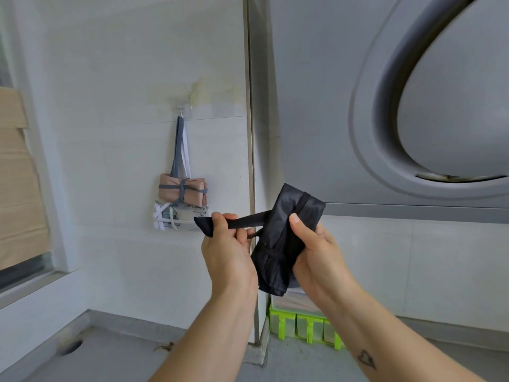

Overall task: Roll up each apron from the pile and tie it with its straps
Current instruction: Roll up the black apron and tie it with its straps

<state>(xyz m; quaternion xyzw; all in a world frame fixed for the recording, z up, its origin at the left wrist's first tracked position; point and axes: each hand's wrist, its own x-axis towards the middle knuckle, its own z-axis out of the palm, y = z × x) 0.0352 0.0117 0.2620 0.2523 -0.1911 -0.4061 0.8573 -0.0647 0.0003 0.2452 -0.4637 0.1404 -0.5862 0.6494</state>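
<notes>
White tiled wall (124, 78), grey counter (115, 351), both grips clamped on black apron (286, 238)

3 rolled aprons: 1 black (286, 230) in 2 hands, 1 pink (181, 188), 1 white (179, 217).

two bare forearms showing, no sleeves reaching into view. left hand (228, 252) and right hand (316, 252) wearing no gloves, rings or watch. nails showing short, unpainted. small dark outline tattoo (366, 359), roughly heart-shaped with pointed lower end, sitting on right forearm. no wristbands showing.
</notes>
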